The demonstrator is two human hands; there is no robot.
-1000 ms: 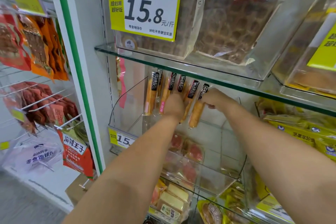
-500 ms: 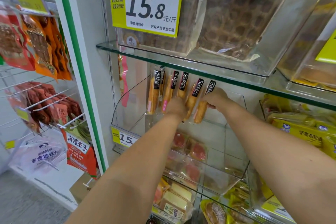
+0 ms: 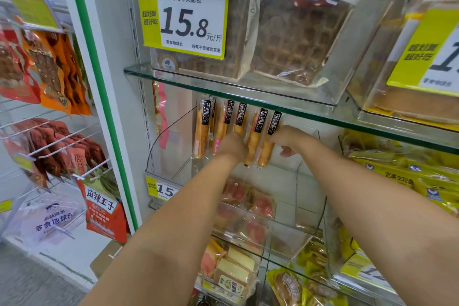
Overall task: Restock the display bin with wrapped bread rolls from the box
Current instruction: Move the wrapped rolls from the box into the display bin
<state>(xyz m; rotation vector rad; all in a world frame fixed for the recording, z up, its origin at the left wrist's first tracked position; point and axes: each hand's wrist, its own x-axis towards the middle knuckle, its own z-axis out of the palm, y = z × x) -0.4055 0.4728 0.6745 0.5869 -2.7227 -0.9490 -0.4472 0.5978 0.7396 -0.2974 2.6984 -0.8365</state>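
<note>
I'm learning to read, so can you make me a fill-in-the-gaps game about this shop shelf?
1. The wrapped bread rolls are held by ___ hands, the left hand and the right hand.
2. The label at the top of each roll is coloured ___.
3. The yellow price tag above the glass shelf shows the number ___.

Missing words: two; black; 15.8
</note>
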